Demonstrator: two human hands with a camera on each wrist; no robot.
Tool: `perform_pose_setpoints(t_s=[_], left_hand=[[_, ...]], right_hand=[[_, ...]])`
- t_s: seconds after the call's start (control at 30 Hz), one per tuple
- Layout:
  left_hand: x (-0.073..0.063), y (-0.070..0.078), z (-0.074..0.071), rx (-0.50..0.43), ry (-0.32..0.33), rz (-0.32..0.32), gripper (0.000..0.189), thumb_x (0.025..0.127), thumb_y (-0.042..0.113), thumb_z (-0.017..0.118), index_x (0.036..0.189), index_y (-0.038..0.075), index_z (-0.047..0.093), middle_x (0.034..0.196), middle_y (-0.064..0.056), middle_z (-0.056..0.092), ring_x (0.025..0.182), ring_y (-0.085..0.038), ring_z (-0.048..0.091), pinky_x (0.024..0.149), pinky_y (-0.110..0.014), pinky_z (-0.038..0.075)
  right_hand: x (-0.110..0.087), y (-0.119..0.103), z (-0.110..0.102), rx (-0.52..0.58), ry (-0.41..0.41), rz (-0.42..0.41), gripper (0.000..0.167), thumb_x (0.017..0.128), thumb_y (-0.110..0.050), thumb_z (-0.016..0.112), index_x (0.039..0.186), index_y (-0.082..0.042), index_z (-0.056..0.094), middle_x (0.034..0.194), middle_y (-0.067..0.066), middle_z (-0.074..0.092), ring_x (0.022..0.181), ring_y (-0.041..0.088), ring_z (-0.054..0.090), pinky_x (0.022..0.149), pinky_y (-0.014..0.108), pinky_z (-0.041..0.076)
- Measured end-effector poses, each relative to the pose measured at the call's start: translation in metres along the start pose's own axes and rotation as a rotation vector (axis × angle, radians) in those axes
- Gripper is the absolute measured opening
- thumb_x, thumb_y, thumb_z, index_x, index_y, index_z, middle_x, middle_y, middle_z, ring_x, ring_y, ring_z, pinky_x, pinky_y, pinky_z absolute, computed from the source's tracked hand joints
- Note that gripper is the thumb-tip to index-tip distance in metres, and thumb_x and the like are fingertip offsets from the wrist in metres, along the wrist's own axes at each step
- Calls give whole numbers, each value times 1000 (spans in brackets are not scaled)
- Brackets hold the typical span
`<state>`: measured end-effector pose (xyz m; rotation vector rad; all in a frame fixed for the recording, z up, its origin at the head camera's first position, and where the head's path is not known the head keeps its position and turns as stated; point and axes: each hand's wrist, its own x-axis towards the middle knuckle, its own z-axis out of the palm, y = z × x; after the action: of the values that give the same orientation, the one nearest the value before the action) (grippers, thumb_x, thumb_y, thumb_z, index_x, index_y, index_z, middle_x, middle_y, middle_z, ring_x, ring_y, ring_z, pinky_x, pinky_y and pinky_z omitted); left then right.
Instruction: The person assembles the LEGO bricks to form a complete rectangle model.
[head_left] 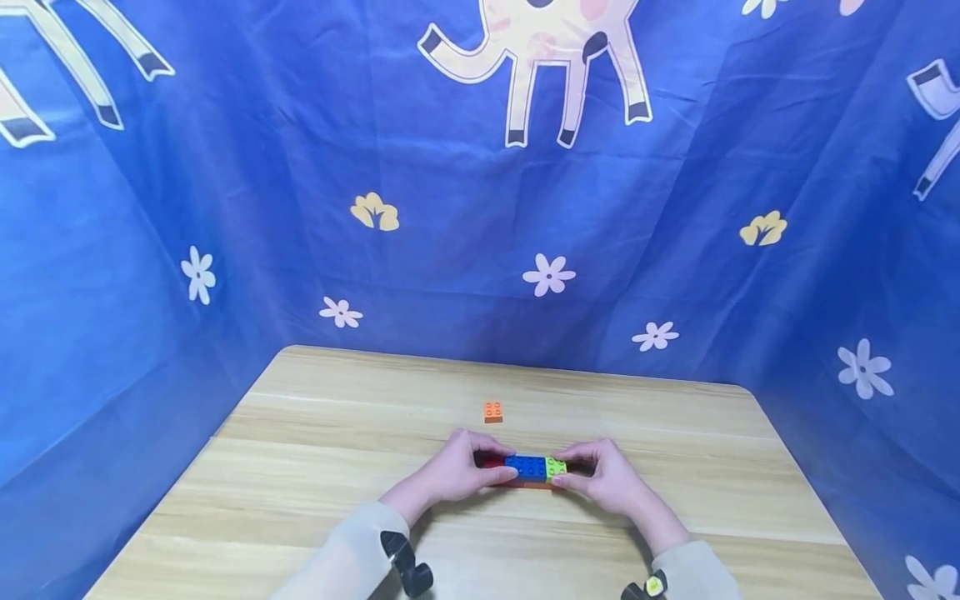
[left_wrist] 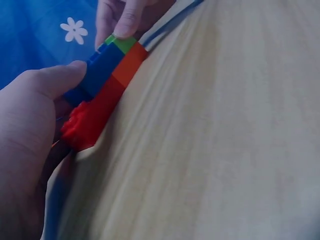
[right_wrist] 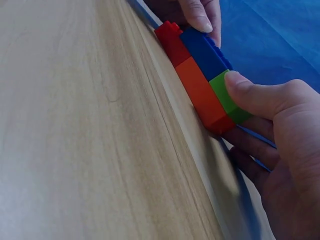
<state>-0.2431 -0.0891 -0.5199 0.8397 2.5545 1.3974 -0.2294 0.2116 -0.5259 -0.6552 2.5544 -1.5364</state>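
Observation:
Two layers of toy building bricks are joined on the table between my hands. The lower layer has a red brick (left_wrist: 102, 112) and an orange brick (right_wrist: 200, 95). On top sit a blue brick (head_left: 527, 467), bridging red and orange, and a lime green brick (head_left: 556, 467) at the right end. My left hand (head_left: 459, 471) pinches the blue brick near its left end, thumb in front and fingers behind. My right hand (head_left: 609, 477) pinches the green brick the same way, its lower fingers by the orange end in the right wrist view.
A small orange brick (head_left: 492, 412) lies alone behind the joined bricks. The wood-grain table (head_left: 337, 433) is enclosed at the back and sides by a blue printed cloth (head_left: 465, 275). Dark straps (head_left: 405, 558) sit on both wrists.

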Motion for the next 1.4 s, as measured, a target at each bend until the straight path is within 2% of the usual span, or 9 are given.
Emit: perform_pose_setpoints(t_s=[0.17,0.33,0.53,0.67,0.9,1.17,1.4], left_hand=[[8,-3,-9,-56,-2,12,43,95,40,82,122,6,79,113,2,78,105,-13,71,94,-34,57],[20,-9,-21,-88,72,12,47,93,33,85,128,2,75,120,-10,76,109,-22,74,97,-40,58],[36,-22,-32,-30,200,9,48,88,25,90,129,4,75,125,-6,74,113,-26,72,101,-40,56],[43,-28,-36,14,233,-1,53,87,24,91,132,2,73,129,-8,73,118,-29,70,105,-44,54],[54,-38,-36,110,217,-33,56,89,32,88,134,3,72,134,-12,70,130,-32,62,115,-47,44],[61,-47,-36,166,161,-35,48,90,35,87,126,6,77,117,-5,75,113,-27,68,106,-45,51],[63,-47,-38,180,149,-47,41,91,35,86,123,10,79,115,-3,76,110,-23,70,101,-41,54]], right_hand=[[-1,0,0,25,8,7,31,85,-21,91,114,-15,82,110,-3,78,104,19,72,98,35,55],[-1,0,-1,20,15,8,32,85,-22,91,115,-15,82,111,-3,78,105,18,72,99,35,55],[-2,0,-2,21,14,7,32,86,-23,91,116,-15,82,113,-3,78,107,19,72,101,35,54],[-1,1,-2,27,11,-1,32,87,-22,90,116,-14,82,113,-3,78,106,20,72,100,36,55],[-1,4,0,24,11,-23,33,87,-22,90,117,-13,82,113,-2,78,106,19,72,100,34,55],[-1,6,1,41,17,-27,32,86,-21,90,116,-13,82,113,-2,78,105,18,72,97,33,56],[0,6,1,56,13,-32,32,86,-20,90,116,-12,82,112,-2,78,104,19,72,97,34,56]])
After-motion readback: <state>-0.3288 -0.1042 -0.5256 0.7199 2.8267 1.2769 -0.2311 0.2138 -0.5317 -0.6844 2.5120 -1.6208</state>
